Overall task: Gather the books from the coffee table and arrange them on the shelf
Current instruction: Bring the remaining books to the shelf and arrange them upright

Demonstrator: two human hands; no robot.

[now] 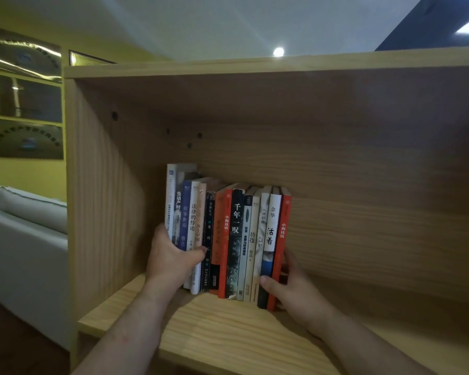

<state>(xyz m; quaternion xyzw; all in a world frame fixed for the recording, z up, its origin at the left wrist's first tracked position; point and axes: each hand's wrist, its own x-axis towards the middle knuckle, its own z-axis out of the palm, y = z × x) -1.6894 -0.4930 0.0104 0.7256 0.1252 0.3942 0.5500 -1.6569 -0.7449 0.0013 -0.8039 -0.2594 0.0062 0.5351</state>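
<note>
A row of several books (236, 239) stands upright, spines out, on the light wooden shelf board (228, 328). White and blue spines are at the left end, a black one (234, 234) in the middle, a red one (280, 247) at the right end. My left hand (173, 261) clasps the left end of the row, thumb across the white spines. My right hand (290, 285) grips the right end, thumb on the front of the red and dark spines, fingers behind the last book. The row is squeezed between both hands.
The shelf compartment has a wooden side wall (100, 198) at the left, a back panel (336, 171) and a top board (255, 66). Bare board runs to the right of the books. A grey sofa (19, 239) stands left of the shelf unit, under framed plaques (25, 90) on a yellow wall.
</note>
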